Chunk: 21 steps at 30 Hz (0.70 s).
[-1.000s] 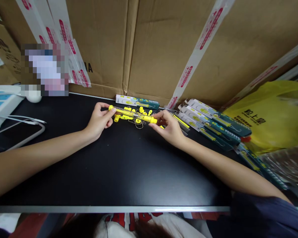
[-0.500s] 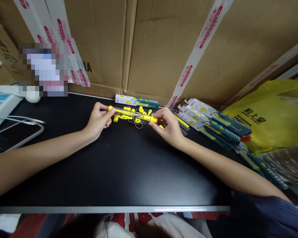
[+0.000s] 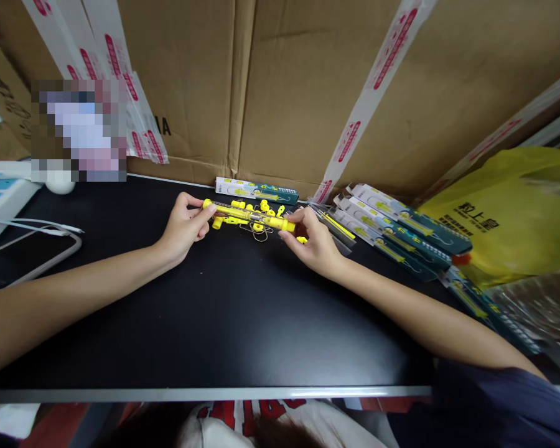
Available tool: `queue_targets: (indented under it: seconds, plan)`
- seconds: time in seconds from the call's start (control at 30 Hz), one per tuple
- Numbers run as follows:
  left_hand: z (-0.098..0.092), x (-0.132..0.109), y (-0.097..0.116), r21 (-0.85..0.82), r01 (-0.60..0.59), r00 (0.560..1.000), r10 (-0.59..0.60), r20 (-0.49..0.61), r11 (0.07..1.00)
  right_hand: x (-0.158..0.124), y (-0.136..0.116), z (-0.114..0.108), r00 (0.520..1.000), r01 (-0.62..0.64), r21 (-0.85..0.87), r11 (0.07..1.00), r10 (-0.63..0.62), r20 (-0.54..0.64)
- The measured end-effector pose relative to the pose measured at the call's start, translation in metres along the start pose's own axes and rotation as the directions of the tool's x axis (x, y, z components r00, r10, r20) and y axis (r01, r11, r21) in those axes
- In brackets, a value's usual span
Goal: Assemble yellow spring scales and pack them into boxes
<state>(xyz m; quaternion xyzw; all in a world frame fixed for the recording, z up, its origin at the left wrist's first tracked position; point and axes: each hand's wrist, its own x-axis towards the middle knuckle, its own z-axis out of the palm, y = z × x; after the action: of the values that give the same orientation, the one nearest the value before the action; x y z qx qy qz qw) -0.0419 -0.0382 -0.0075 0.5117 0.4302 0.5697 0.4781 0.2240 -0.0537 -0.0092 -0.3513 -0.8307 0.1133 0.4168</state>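
Observation:
A long yellow pen-like tool (image 3: 247, 215) is held level just above the black table (image 3: 205, 311). My left hand (image 3: 184, 224) pinches its left end with thumb and fingers. Its right end sits in the closed fingers of my right hand (image 3: 310, 239). Under and behind the tool lie several small yellow plastic parts (image 3: 264, 206) and thin wire hooks (image 3: 260, 235).
One packaged tool (image 3: 256, 190) lies against the cardboard boxes (image 3: 280, 87) at the back. Several more green-and-white packs (image 3: 392, 230) fan out to the right. A yellow plastic bag (image 3: 508, 218) sits far right. A white power strip (image 3: 0, 196) and cable (image 3: 37, 233) lie at left.
The hands have barely moved. My right hand has shifted its fingers slightly on the tool's right end, and the view has drifted a little.

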Motion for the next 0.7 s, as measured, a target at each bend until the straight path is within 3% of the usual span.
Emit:
queue_targets:
  seconds: [0.23,0.37,0.53,0.7]
  plan:
    - [0.0,-0.001,0.001,-0.007,0.012,1.0,-0.012,0.013,1.0,-0.003,0.001,0.001,0.996,-0.066,0.061,0.996,0.063,0.058]
    - [-0.001,0.0,0.001,-0.002,0.019,1.0,-0.019,0.008,1.0,0.0,-0.004,-0.001,0.999,-0.029,0.058,0.998,0.027,0.04]
    - [0.0,0.0,0.002,-0.002,0.024,1.0,-0.024,-0.001,1.0,0.007,-0.009,-0.006,0.995,0.055,-0.068,0.996,-0.061,-0.082]
    - [0.0,0.0,0.002,-0.001,0.023,1.0,-0.023,-0.005,1.0,0.006,-0.006,-0.005,0.994,0.085,-0.024,0.996,-0.086,-0.069]
